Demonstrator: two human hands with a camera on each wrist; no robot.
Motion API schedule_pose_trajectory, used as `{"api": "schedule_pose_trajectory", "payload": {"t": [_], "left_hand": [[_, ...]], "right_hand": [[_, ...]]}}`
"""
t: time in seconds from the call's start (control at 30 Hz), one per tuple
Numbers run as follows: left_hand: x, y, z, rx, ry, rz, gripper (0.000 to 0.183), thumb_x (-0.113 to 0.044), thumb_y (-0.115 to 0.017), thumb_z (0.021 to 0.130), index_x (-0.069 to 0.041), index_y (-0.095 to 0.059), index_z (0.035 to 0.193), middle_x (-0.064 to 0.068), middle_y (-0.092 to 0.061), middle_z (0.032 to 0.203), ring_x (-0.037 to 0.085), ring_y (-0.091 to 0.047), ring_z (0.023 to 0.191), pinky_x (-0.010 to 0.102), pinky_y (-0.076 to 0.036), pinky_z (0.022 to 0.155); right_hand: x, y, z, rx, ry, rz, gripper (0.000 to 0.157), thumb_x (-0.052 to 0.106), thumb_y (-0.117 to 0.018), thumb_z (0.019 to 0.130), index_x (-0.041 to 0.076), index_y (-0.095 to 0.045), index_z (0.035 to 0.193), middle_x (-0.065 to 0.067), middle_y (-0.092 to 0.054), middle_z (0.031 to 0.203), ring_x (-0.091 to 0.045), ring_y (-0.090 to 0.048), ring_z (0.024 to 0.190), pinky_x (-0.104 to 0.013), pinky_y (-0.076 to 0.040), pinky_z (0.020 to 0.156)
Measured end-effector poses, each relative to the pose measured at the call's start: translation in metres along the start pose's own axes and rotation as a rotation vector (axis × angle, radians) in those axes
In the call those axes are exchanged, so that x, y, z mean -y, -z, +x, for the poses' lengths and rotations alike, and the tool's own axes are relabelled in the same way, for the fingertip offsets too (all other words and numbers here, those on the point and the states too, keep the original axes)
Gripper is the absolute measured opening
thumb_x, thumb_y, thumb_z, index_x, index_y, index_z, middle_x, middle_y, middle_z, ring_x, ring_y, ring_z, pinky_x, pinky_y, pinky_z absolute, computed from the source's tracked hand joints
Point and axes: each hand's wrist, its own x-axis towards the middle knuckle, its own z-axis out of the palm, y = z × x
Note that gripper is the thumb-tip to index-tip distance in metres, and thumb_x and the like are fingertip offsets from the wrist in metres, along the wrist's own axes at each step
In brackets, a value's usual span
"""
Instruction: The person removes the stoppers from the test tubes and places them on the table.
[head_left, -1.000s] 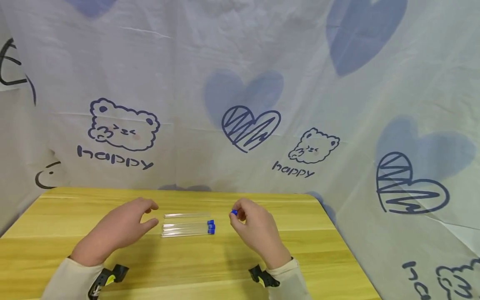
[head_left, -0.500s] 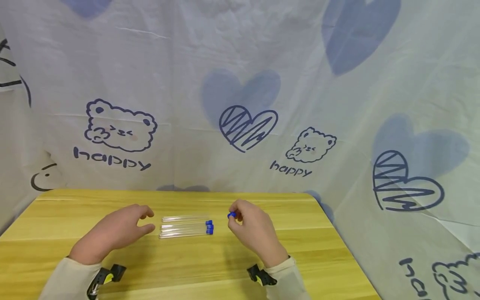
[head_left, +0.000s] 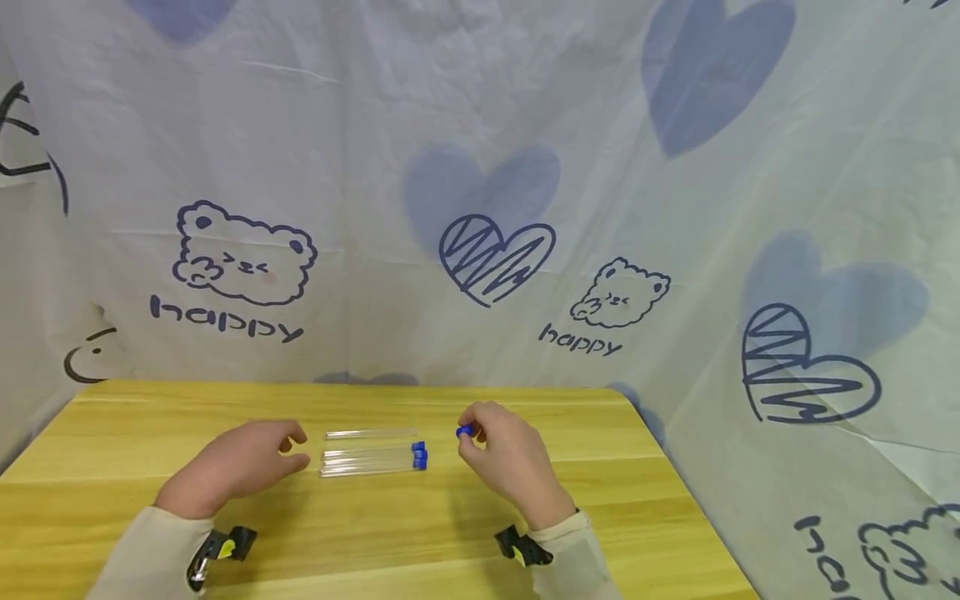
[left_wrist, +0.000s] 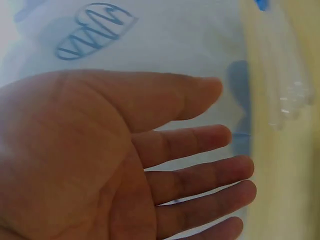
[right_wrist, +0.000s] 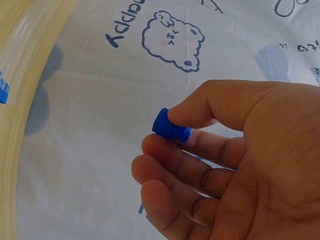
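Between thumb and fingers my right hand (head_left: 513,454) pinches a small blue stopper (right_wrist: 170,125), a ridged plug with a wider head. My left hand (head_left: 240,462) hovers just left of the test tubes, its fingers relaxed and holding nothing; the left wrist view shows its thumb and fingers apart. Several clear test tubes (head_left: 367,461) lie side by side on the table, with blue stoppers (head_left: 419,457) in their right ends. Set slightly behind them, one tube (head_left: 367,434) has no stopper at its right end.
The wood-grain table (head_left: 375,542) carries the tubes near its middle. A pale curtain (head_left: 360,125) printed with hearts and bears hangs behind the table's far edge and down its right side. Each wrist wears a black strap (head_left: 525,546).
The left hand has shifted slightly left and down, away from the tubes. The right hand still pinches the stopper, which shows a little more between its fingers. The tubes stay put.
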Motion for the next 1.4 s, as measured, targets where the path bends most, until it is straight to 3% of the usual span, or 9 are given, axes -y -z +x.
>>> {"api": "schedule_pose_trajectory", "payload": {"t": [0.17, 0.33, 0.6, 0.73, 0.83, 0.97, 1.1, 1.27, 1.4], "left_hand": [[0.010, -0.010, 0.006, 0.059, 0.019, -0.012, 0.037, -0.030, -0.073, 0.095, 0.001, -0.069, 0.116, 0.016, -0.071, 0.111, 0.029, -0.065, 0.095, 0.055, -0.054, 0.086], [0.012, -0.015, 0.003, 0.115, 0.046, -0.058, 0.036, -0.029, -0.074, 0.094, 0.002, -0.070, 0.112, 0.014, -0.071, 0.108, 0.027, -0.061, 0.091, 0.054, -0.053, 0.084], [0.004, -0.017, 0.003, 0.118, 0.059, -0.061, 0.051, -0.028, -0.079, 0.089, 0.006, -0.067, 0.124, 0.025, -0.067, 0.126, 0.050, -0.059, 0.119, 0.065, -0.046, 0.101], [-0.007, -0.019, 0.004, 0.158, 0.069, -0.058, 0.042, -0.027, -0.082, 0.085, 0.003, -0.072, 0.112, 0.016, -0.072, 0.111, 0.035, -0.066, 0.098, 0.059, -0.054, 0.092], [-0.011, -0.020, 0.002, 0.191, 0.086, -0.064, 0.032, -0.026, -0.081, 0.084, 0.000, -0.074, 0.101, 0.009, -0.071, 0.099, 0.026, -0.061, 0.084, 0.051, -0.056, 0.082], [-0.013, -0.021, -0.001, 0.215, 0.098, -0.072, 0.028, -0.025, -0.081, 0.084, -0.002, -0.073, 0.097, 0.006, -0.069, 0.096, 0.024, -0.059, 0.081, 0.046, -0.054, 0.077], [-0.013, -0.023, -0.003, 0.206, 0.097, -0.080, 0.026, -0.026, -0.082, 0.084, -0.003, -0.072, 0.093, 0.005, -0.068, 0.093, 0.024, -0.058, 0.080, 0.044, -0.054, 0.075], [-0.014, -0.023, -0.004, 0.189, 0.090, -0.085, 0.014, -0.015, -0.074, 0.082, -0.008, -0.064, 0.076, 0.002, -0.055, 0.074, 0.018, -0.046, 0.065, 0.033, -0.039, 0.060], [-0.012, -0.025, -0.005, 0.190, 0.070, -0.096, 0.030, -0.009, -0.066, 0.081, -0.016, -0.043, 0.062, -0.002, -0.030, 0.062, 0.013, -0.023, 0.056, 0.029, -0.022, 0.056]], "right_hand": [[-0.003, -0.001, 0.004, -0.003, -0.006, -0.002, 0.005, 0.021, -0.072, 0.096, 0.017, -0.071, 0.100, 0.008, -0.067, 0.091, -0.009, -0.060, 0.079, -0.026, -0.051, 0.067], [-0.003, -0.001, 0.007, 0.012, -0.009, -0.014, 0.006, 0.019, -0.072, 0.095, 0.017, -0.071, 0.100, 0.007, -0.067, 0.090, -0.009, -0.059, 0.078, -0.026, -0.051, 0.067], [-0.012, -0.005, 0.015, 0.041, -0.039, -0.030, 0.006, 0.017, -0.073, 0.093, 0.016, -0.070, 0.098, 0.005, -0.067, 0.090, -0.011, -0.060, 0.077, -0.029, -0.052, 0.068], [-0.030, -0.014, 0.026, 0.107, -0.104, -0.066, 0.005, 0.018, -0.074, 0.094, 0.016, -0.070, 0.095, 0.005, -0.066, 0.086, -0.011, -0.056, 0.071, -0.031, -0.050, 0.065], [-0.044, -0.026, 0.030, 0.193, -0.113, -0.089, 0.007, 0.015, -0.072, 0.094, 0.015, -0.067, 0.090, 0.004, -0.060, 0.078, -0.012, -0.048, 0.063, -0.029, -0.042, 0.058], [-0.060, -0.047, 0.028, 0.297, -0.098, -0.099, 0.017, 0.008, -0.069, 0.092, 0.012, -0.060, 0.079, 0.001, -0.050, 0.068, -0.013, -0.037, 0.057, -0.029, -0.031, 0.054], [-0.070, -0.064, 0.023, 0.325, -0.084, -0.117, 0.019, 0.005, -0.068, 0.093, 0.012, -0.060, 0.076, 0.003, -0.054, 0.070, -0.012, -0.040, 0.058, -0.028, -0.034, 0.056], [-0.074, -0.075, 0.021, 0.333, -0.091, -0.117, 0.024, 0.006, -0.067, 0.094, 0.013, -0.058, 0.072, 0.004, -0.044, 0.060, -0.011, -0.033, 0.052, -0.027, -0.030, 0.051], [-0.077, -0.082, 0.019, 0.336, -0.112, -0.097, 0.028, 0.006, -0.066, 0.095, 0.014, -0.056, 0.070, 0.004, -0.037, 0.056, -0.011, -0.028, 0.049, -0.027, -0.027, 0.049]]}}
